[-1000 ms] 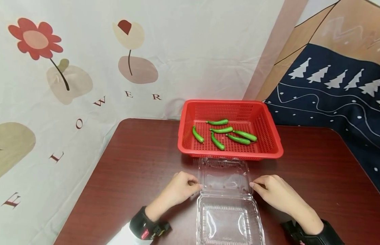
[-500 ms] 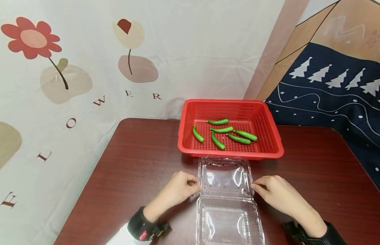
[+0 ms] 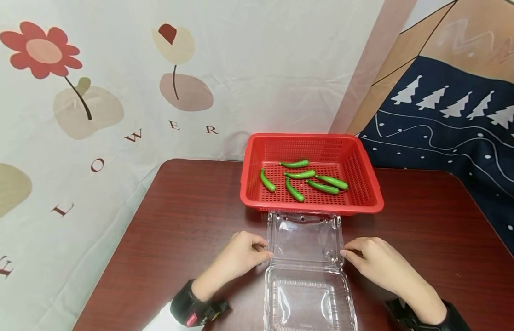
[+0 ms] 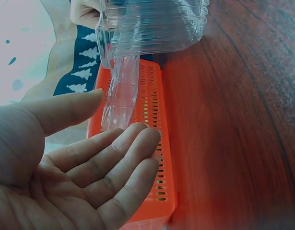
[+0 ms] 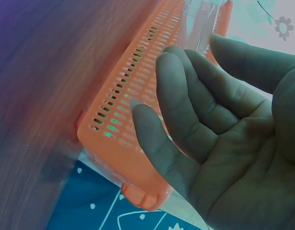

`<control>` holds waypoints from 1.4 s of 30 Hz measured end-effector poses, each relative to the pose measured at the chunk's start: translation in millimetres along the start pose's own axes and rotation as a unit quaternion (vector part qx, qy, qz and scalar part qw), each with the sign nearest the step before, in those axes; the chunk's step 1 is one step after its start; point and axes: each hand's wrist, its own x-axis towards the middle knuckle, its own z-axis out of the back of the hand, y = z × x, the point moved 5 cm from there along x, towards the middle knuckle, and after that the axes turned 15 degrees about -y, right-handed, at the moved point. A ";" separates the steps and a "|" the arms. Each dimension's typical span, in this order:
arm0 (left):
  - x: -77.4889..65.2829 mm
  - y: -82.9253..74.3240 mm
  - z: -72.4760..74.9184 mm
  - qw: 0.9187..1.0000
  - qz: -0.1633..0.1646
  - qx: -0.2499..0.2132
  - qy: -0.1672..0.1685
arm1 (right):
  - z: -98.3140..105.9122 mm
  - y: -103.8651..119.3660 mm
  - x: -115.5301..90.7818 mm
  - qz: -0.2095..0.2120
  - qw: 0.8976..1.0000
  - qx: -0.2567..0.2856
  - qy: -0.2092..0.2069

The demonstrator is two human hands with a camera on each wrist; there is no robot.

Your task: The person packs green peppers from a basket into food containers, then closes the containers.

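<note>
A hinged clear plastic clamshell container lies open in the head view, its base [image 3: 308, 299] nearest me and its lid [image 3: 308, 241] folded out toward the basket. My left hand [image 3: 244, 253] is at the lid's left edge, thumb tip right at the plastic near the hinge. At the opposite edge my right hand [image 3: 372, 259] mirrors it, thumb tip by the rim. In the left wrist view, the left hand's fingers [image 4: 133, 163] are relaxed and apart from the thumb, the lid edge passing near the tips. The right hand's fingers [image 5: 171, 91] curve loosely in the right wrist view.
Right behind the lid stands a red perforated basket [image 3: 312, 209] with several small green eggplant-like vegetables [image 3: 300, 175] inside. Everything rests on a dark red wooden table [image 3: 186, 202]. A printed cloth [image 3: 257, 69] hangs along the back edge.
The lid has shifted slightly, its far edge looking wider and its reflections changed. My right hand has moved a little to the right with the lid's edge. The vegetables stay put.
</note>
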 end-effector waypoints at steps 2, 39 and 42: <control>-0.1 -0.8 1.0 1.000 -0.003 0.001 0.000 | 0.8 1.5 -0.5 0.001 1.000 -0.003 -0.001; -9.5 -7.5 9.7 0.999 0.027 -0.019 0.020 | 6.3 21.6 -11.1 0.036 0.999 -0.033 -0.007; -8.0 -5.7 9.6 0.998 0.037 -0.038 0.012 | 6.1 22.2 -10.1 0.038 0.999 -0.031 -0.018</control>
